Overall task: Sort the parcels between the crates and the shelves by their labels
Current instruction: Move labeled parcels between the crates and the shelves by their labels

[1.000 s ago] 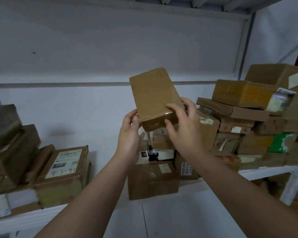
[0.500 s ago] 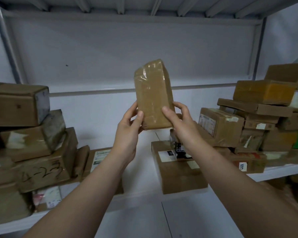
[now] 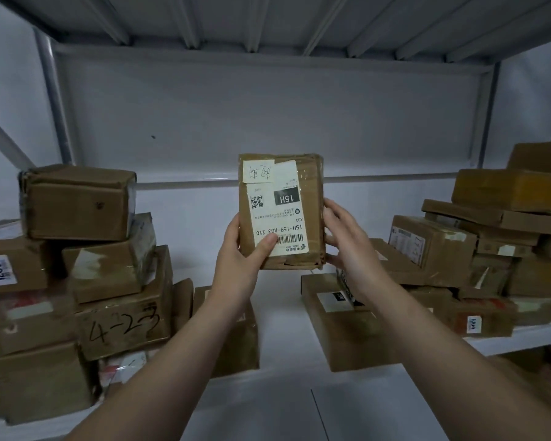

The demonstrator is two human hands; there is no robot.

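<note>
I hold a small brown cardboard parcel (image 3: 309, 186) upright in front of me, above the white shelf (image 3: 274, 319). Its white label faces me upside down and reads "15H" and "15H-159-A03-210", with a handwritten note stuck at the top. My left hand (image 3: 240, 249) grips the parcel's lower left edge, thumb pressed on the label near the barcode. My right hand (image 3: 347, 240) holds the right edge, fingers curled behind it.
A stack of brown boxes (image 3: 77, 265) fills the shelf's left side, one marked "4-23" (image 3: 124, 323), one labelled "1206" (image 3: 0, 272). Another pile of parcels (image 3: 490, 243) stands at the right. A flat box (image 3: 341, 323) lies below my right wrist. The upper shelf's underside (image 3: 268, 23) is overhead.
I have turned the parcel so its labelled face now points at me; earlier only plain taped cardboard showed. My view has shifted left and up, bringing the left stack into sight.
</note>
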